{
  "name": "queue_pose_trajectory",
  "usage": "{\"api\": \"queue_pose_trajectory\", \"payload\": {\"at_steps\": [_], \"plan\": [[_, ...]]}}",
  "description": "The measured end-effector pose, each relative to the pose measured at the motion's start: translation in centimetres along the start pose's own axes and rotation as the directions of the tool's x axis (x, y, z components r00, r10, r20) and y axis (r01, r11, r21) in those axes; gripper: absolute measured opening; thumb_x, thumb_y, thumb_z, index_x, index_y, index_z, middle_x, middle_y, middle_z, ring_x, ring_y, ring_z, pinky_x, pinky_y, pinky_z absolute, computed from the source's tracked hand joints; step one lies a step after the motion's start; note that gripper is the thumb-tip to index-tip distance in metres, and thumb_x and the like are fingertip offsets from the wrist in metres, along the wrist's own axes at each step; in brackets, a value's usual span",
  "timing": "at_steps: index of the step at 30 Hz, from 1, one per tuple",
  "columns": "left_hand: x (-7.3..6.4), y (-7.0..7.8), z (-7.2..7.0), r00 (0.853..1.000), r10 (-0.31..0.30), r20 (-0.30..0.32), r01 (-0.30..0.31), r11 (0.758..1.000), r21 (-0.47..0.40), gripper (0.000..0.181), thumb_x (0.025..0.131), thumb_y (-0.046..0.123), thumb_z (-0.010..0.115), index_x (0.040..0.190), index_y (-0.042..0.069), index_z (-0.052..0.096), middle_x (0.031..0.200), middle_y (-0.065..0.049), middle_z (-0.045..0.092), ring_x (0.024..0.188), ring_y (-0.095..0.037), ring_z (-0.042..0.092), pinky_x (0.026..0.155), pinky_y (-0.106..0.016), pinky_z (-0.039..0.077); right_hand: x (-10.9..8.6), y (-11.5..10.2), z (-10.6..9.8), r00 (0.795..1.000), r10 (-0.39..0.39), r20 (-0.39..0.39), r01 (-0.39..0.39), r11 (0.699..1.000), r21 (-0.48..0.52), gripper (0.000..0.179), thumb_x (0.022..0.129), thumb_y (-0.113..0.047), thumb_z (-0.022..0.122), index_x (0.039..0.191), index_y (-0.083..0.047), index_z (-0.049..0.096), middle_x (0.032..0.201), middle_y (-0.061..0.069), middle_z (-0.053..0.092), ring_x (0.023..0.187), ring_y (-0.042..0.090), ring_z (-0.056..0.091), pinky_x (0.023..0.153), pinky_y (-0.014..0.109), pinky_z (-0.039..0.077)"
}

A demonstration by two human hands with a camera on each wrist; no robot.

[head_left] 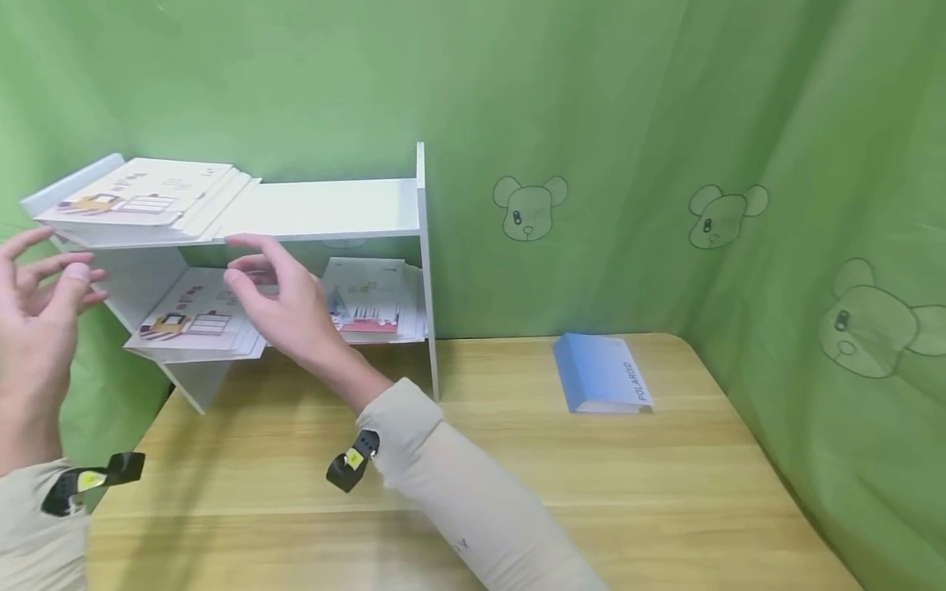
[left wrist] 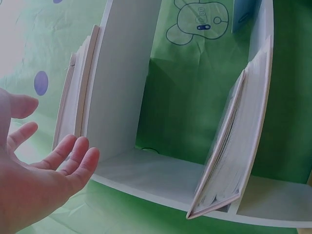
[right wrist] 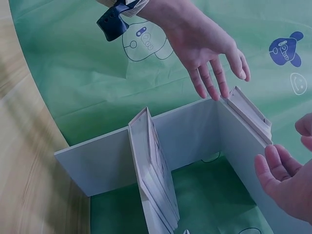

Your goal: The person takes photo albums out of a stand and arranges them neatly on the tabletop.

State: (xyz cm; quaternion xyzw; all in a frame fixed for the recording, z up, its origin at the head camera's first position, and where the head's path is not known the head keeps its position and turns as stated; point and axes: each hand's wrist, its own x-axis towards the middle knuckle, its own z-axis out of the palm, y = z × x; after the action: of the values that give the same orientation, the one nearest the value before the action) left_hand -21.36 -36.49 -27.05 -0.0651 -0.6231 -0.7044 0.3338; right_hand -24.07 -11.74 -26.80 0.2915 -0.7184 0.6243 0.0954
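Note:
My left hand is at the left end of a white two-tier shelf, its fingers loosely bent and holding nothing. Just above and behind it, a stack of thin illustrated books lies on the top board. The right hand hovers before the shelf's middle, also without anything in its grasp. Behind and left of it, a second stack of similar books rests on the lower board, its front edge sticking out. In the right wrist view, the right hand's relaxed fingers hang close to the upper stack.
More printed books or cards lie on the lower board's right side, partly behind the right hand. A blue "POLAROID" album or box lies on the wooden table to the right. Green curtains surround the table's back and sides.

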Motion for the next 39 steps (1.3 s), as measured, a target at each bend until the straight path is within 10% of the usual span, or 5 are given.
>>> {"api": "queue_pose_trajectory", "payload": {"at_steps": [39], "plan": [[2.6, 1.7, 0.1, 0.994, -0.113, 0.01, 0.113, 0.993, 0.03, 0.047, 0.088, -0.003, 0.06, 0.132, 0.01, 0.049, 0.114, -0.005, 0.048, 0.082, -0.012, 0.063, 0.065, -0.017, 0.056, 3.6, -0.6, 3.3, 0.986, 0.143, -0.089, -0.134, 0.985, 0.106, 0.031, 0.091, -0.025, 0.061, 0.12, -0.034, 0.058, 0.102, -0.012, 0.067, 0.082, -0.002, 0.063, 0.067, 0.014, 0.052]]}}
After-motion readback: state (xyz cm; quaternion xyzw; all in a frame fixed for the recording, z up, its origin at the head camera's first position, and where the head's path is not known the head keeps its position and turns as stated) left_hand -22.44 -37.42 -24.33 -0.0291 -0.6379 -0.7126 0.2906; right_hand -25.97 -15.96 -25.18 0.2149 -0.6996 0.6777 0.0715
